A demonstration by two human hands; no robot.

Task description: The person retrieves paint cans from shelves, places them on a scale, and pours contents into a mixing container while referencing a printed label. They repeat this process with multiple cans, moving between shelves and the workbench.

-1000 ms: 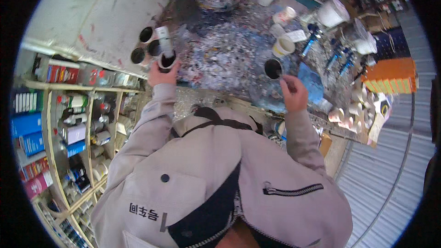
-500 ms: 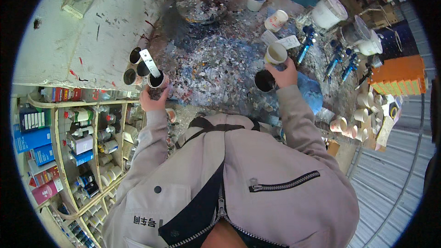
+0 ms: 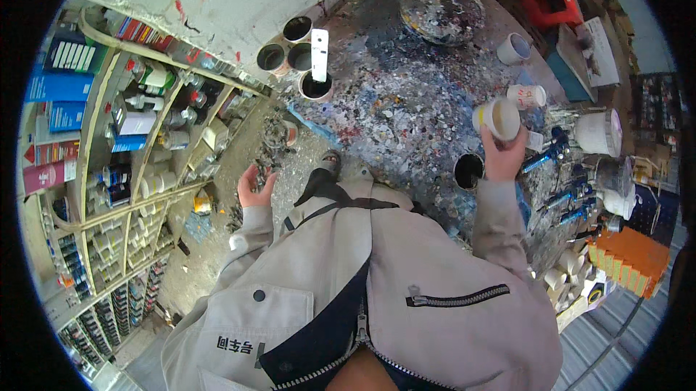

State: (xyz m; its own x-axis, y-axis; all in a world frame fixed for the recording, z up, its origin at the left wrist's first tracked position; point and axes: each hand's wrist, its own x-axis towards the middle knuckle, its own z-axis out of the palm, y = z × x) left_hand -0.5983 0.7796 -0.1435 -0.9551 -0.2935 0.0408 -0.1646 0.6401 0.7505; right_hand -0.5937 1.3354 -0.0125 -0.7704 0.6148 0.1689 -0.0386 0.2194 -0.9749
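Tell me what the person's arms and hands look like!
The arms wear long, loose, greyish-beige sleeves reaching about to the wrists, with a whitish patch on the left one. The left hand and right hand are bare, with no gloves.

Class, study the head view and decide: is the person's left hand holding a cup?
No, the left hand is open with nothing in it, while the right hand holds a cup.
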